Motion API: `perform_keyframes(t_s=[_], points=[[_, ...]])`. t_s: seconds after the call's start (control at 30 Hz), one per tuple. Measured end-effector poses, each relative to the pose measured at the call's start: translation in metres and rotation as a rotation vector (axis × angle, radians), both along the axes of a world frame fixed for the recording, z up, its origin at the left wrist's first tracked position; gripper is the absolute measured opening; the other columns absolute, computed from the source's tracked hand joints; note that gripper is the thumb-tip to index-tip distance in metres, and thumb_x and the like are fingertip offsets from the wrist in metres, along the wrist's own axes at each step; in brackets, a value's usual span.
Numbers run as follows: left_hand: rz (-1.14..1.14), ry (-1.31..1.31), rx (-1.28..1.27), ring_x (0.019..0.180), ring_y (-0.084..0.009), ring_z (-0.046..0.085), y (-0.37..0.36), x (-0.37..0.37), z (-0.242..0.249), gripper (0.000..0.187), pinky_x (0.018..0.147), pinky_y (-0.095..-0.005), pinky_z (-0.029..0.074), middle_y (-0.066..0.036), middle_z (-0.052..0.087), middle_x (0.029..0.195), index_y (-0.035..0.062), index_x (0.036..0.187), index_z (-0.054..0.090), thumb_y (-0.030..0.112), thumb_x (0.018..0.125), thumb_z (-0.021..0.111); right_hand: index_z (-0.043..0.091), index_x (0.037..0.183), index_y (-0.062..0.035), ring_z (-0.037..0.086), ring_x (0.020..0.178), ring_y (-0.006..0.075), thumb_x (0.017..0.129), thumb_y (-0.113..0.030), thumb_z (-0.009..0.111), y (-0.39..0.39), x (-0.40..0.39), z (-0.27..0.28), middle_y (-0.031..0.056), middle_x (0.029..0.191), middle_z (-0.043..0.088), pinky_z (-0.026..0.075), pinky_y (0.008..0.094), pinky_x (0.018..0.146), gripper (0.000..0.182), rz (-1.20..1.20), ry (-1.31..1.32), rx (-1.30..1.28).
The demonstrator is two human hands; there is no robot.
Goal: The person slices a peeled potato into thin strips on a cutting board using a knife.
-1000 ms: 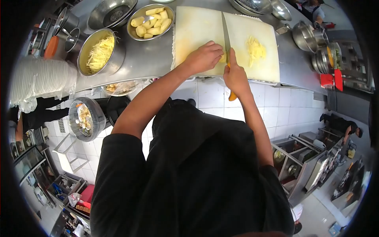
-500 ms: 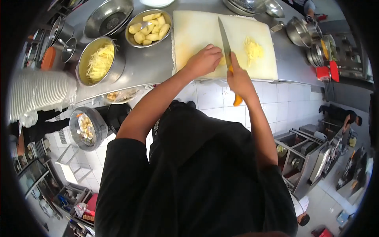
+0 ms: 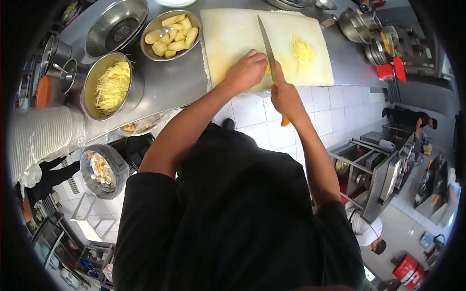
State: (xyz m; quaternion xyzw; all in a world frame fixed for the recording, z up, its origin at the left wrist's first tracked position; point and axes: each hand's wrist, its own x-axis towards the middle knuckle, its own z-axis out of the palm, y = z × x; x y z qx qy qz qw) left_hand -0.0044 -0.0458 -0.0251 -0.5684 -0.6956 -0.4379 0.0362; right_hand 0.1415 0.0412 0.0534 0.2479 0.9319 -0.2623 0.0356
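Observation:
My right hand (image 3: 286, 97) is wrapped round the orange handle of a long kitchen knife (image 3: 267, 42), its blade pointing away from me over the white cutting board (image 3: 228, 29). Just left of the blade, my left hand (image 3: 247, 71) presses down with curled fingers on a pale yellow potato piece (image 3: 267, 70), mostly hidden under them. Right of the knife lies a small heap of potato shreds (image 3: 303, 51). To the board's left, a metal bowl (image 3: 145, 51) holds several peeled potatoes (image 3: 177, 46). A deep metal pot (image 3: 137, 87) nearby contains more shreds (image 3: 113, 87).
An empty metal basin (image 3: 92, 41) sits at the back left. Stacked plates (image 3: 48, 140) in plastic stand at the counter's left end. Below is a lined waste bin (image 3: 124, 174). Metal bowls (image 3: 350, 26) and red-handled items (image 3: 399, 69) lie right. Other people are farther off.
The whole view has shifted, so counter items appear farther left. Both hands keep their hold, the knife still beside the left fingers. A person in white shows more at lower right.

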Motion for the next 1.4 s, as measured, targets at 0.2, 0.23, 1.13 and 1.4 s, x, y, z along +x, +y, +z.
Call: perform_keyframes(t_s=[0.2,0.23,1.13,1.4], points=[[-0.006,-0.002,-0.017,0.095,-0.0309,0.056,0.002,-0.007,0.001,0.010,0.086,-0.0396,0.049,-0.011,0.062,0.096,-0.0019,0.089,0.067,0.002,0.082,0.060,0.017,0.156,-0.0098,0.063,0.077,0.0496,0.088,-0.005,0.050,0.013,-0.024,0.009,0.0335,0.082,0.064,0.050,0.0529,0.075,0.075,-0.009,-0.043,-0.025],[-0.006,-0.006,0.004,0.096,-0.0310,0.056,0.001,-0.005,-0.001,0.012,0.087,-0.0397,0.049,-0.011,0.062,0.096,-0.0018,0.090,0.067,0.001,0.081,0.059,0.017,0.155,-0.0097,0.063,0.077,0.0497,0.088,-0.005,0.050,0.008,-0.015,0.010,0.0334,0.081,0.064,0.049,0.0530,0.074,0.075,0.001,-0.038,-0.009],[-0.046,0.096,-0.197,0.107,-0.0259,0.054,-0.014,-0.004,0.005,0.033,0.094,-0.0345,0.047,-0.008,0.060,0.115,-0.0030,0.107,0.067,-0.005,0.076,0.057,0.020,0.155,-0.0085,0.064,0.087,0.0481,0.090,-0.009,0.051,0.021,-0.033,0.026,0.0330,0.091,0.066,0.049,0.0512,0.083,0.072,0.065,-0.131,0.011],[-0.041,0.113,-0.145,0.108,-0.0258,0.054,-0.011,-0.005,0.000,0.034,0.094,-0.0343,0.048,-0.009,0.061,0.118,-0.0036,0.107,0.067,-0.007,0.074,0.057,0.016,0.155,-0.0077,0.063,0.082,0.0508,0.089,-0.007,0.049,0.011,-0.017,-0.006,0.0339,0.084,0.065,0.049,0.0547,0.079,0.073,0.078,-0.030,0.013]])
